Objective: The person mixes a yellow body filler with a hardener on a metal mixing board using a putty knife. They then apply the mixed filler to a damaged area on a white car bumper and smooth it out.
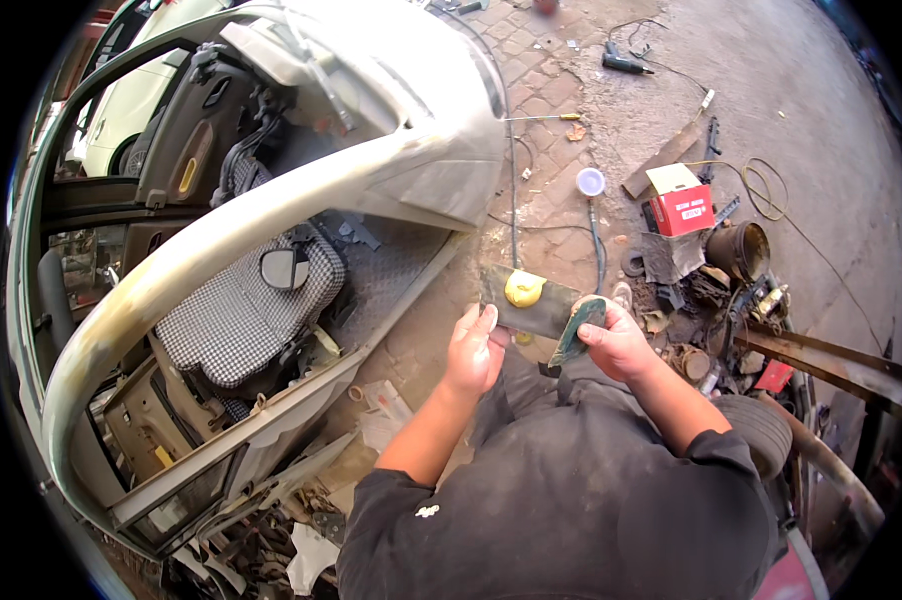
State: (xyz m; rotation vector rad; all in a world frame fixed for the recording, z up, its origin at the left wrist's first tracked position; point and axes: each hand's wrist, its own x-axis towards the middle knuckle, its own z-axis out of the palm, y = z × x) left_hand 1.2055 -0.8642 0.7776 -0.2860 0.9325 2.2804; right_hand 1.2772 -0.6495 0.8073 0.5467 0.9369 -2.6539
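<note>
While the left hand grips the mixing board by its near-left edge, the right hand pinches a spreader (dark green) just right of the board's yellow putty blob.

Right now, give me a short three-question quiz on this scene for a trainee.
1. True or false: the left hand holds the flat dark board that carries a yellow blob of putty.
2. Which tool does the right hand grip? A) a hammer B) a thin dark spreader blade C) a screwdriver
3. Fill in: lying on the checked car seat is a detached side ____.

Key:
1. True; the fingers of the left hand pinch the board's near left edge.
2. B; the blade rests against the board's right end.
3. mirror.
</note>
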